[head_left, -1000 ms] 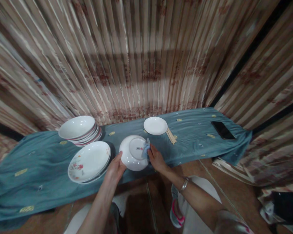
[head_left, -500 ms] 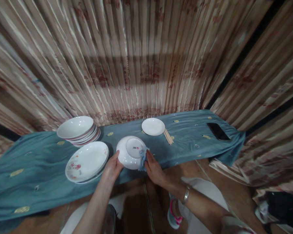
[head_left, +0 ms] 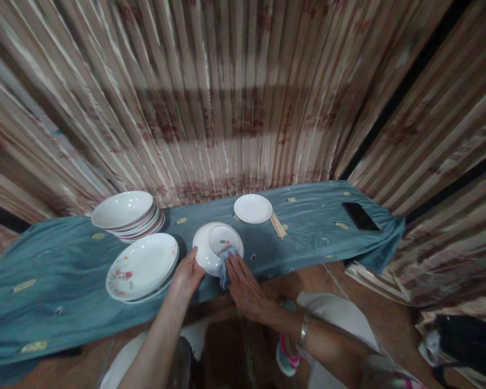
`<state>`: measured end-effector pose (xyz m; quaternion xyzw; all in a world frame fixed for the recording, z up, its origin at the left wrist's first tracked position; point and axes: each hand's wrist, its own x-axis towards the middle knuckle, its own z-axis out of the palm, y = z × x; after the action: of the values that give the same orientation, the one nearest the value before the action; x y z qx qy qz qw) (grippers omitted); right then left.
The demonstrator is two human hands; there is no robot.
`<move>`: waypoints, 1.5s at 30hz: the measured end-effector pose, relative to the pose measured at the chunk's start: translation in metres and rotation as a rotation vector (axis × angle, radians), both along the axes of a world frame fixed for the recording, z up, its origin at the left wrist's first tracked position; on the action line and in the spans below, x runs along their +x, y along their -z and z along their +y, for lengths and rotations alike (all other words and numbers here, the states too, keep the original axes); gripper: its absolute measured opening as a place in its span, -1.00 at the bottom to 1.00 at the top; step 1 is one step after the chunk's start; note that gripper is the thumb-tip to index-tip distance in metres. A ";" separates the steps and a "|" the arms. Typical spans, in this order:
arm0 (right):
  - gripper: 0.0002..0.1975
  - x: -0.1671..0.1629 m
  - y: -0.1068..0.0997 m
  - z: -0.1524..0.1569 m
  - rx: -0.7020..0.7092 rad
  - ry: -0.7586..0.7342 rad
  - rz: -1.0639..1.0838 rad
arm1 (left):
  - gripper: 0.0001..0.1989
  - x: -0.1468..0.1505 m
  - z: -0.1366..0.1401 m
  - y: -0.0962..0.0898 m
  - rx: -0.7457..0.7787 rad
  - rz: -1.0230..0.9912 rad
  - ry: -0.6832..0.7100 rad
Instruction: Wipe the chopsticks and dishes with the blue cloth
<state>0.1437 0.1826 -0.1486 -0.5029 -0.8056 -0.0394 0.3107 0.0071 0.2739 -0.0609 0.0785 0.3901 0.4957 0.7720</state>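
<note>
One teal-covered table (head_left: 311, 237), one upturned bowl (head_left: 210, 240)

Stacked bowls (head_left: 123, 210) are standing at the left, piled plates (head_left: 141, 267) lying in front. Beside the plates, the bowl is being held near the front edge: the left hand (head_left: 187, 274) is gripping its side, the right hand (head_left: 243, 286) holding a blue cloth (head_left: 223, 274) against its underside.
</note>
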 end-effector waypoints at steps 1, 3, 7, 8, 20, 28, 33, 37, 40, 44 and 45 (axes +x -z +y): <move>-0.34 -0.001 -0.003 0.001 0.018 -0.004 -0.025 | -0.50 0.001 0.000 -0.001 -0.010 -0.024 0.011; -0.40 -0.004 -0.010 0.002 0.043 -0.015 -0.053 | -0.49 0.002 -0.001 -0.002 -0.026 -0.044 0.021; -0.46 -0.009 -0.019 0.007 0.082 -0.052 -0.079 | -0.54 0.003 -0.001 -0.004 -0.042 -0.003 0.043; -0.47 -0.010 -0.021 0.009 0.090 -0.061 -0.086 | -0.56 0.003 -0.001 -0.004 -0.044 0.003 0.050; -0.53 -0.018 -0.051 0.035 0.090 -0.053 -0.100 | -0.67 0.006 -0.011 -0.003 0.033 0.057 -0.065; -0.57 -0.015 -0.075 0.047 0.108 0.017 -0.044 | -0.64 0.010 -0.018 -0.005 0.134 0.028 -0.028; -0.58 -0.006 -0.083 0.058 0.103 0.086 0.034 | -0.50 0.010 -0.018 0.000 0.179 -0.056 0.109; -0.60 0.000 -0.084 0.066 0.097 0.143 0.116 | -0.54 0.012 -0.018 0.003 0.237 -0.041 0.107; -0.60 0.004 -0.083 0.070 0.093 0.175 0.185 | -0.60 0.013 -0.019 0.004 0.304 0.008 0.058; -0.59 0.010 -0.078 0.075 0.104 0.191 0.266 | -0.64 0.013 -0.019 0.008 0.340 0.004 0.035; -0.59 0.012 -0.077 0.076 0.107 0.194 0.285 | -0.64 0.012 -0.019 0.009 0.334 -0.006 0.038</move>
<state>0.1553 0.2591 -0.0721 -0.5614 -0.6980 -0.0403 0.4427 0.0192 0.2554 -0.0703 0.2118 0.2983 0.5392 0.7586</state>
